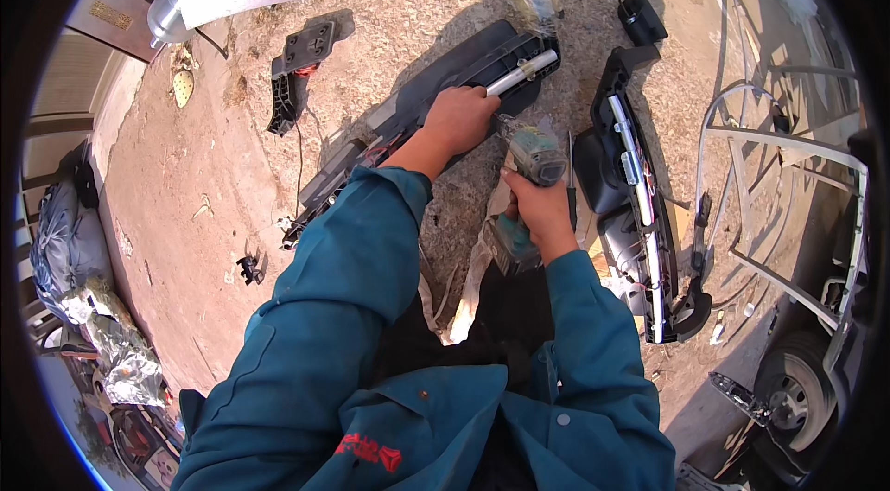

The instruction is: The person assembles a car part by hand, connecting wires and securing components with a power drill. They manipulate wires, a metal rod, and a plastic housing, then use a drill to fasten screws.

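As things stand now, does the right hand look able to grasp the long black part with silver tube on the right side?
Probably not: the right hand holds the power tool. The long black part lies close by, but the hand would likely need freeing first.

Outdoor workshop (185, 222), power tool (538, 157), car wheel (791, 398)

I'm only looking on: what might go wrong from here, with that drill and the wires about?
The drill in the right grip has its nose close to the left grip, so a slip might hurt it. Thin wires lie beside the left sleeve; they could snag on it.
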Demonstrator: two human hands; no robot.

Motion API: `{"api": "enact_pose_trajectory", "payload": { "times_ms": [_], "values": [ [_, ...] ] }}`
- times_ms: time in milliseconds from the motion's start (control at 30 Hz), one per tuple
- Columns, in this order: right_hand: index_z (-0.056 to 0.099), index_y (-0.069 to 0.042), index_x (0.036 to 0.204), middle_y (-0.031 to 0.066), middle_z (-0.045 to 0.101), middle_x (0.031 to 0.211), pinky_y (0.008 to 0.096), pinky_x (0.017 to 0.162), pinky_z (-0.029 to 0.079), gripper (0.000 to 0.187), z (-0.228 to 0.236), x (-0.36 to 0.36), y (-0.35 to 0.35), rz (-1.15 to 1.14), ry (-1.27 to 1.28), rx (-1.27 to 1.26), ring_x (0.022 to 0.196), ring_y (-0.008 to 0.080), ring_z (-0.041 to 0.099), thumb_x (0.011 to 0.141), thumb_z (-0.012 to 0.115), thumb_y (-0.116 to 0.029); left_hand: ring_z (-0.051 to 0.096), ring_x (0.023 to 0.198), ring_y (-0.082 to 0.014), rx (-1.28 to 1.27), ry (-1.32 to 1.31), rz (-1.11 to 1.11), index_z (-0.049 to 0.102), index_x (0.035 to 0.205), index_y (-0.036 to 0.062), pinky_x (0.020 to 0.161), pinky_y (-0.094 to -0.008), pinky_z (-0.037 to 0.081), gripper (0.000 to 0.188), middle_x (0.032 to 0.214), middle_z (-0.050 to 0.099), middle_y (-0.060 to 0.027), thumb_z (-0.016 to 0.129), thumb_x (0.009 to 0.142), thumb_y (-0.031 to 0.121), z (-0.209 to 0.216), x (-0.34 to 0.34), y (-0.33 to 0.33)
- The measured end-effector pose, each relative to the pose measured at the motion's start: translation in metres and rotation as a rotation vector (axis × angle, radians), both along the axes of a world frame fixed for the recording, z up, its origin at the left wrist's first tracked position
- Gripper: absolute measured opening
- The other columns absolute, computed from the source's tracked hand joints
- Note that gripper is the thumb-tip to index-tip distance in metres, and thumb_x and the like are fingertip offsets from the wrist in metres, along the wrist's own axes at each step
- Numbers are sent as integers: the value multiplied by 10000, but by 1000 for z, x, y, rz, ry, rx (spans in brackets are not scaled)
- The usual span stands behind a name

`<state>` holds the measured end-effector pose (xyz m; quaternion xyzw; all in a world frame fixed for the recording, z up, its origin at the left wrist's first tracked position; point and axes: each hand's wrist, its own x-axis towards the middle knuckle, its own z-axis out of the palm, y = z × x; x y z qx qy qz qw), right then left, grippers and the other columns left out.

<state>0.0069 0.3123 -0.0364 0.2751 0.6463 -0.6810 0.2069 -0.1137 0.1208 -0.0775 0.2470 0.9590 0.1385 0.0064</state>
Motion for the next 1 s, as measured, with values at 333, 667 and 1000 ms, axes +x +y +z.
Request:
{"api": "enact_pose_trajectory", "payload": {
  "times_ms": [333,667,1000],
  "values": [
    [704,-25,905,37,660,706,362,503,481,230,0,1,-1,-7,-6,-10,546,161,625,956,875,-170,736,950,-391,4,47,-34,715,991,91,818,-536,600,93,971,718,-145,697,925,154,-6,-1,1],
    [715,-27,916,32,664,724,350,510,489,246,3,3,2,-17,7,-62,555,147,625,951,892,-193,742,982,-386,-20,72,-79,671,1018,54,844,-515,598,198,1001,727,-151,753,874,161,-13,-3,4],
    [738,-35,1048,5,657,786,309,552,545,213,15,34,25,5,95,61,613,117,627,982,872,-187,786,898,-327,-98,147,-115,696,982,73,782,-467,616,95,958,776,-131,677,955,162,-11,-2,12]
  ]
}}
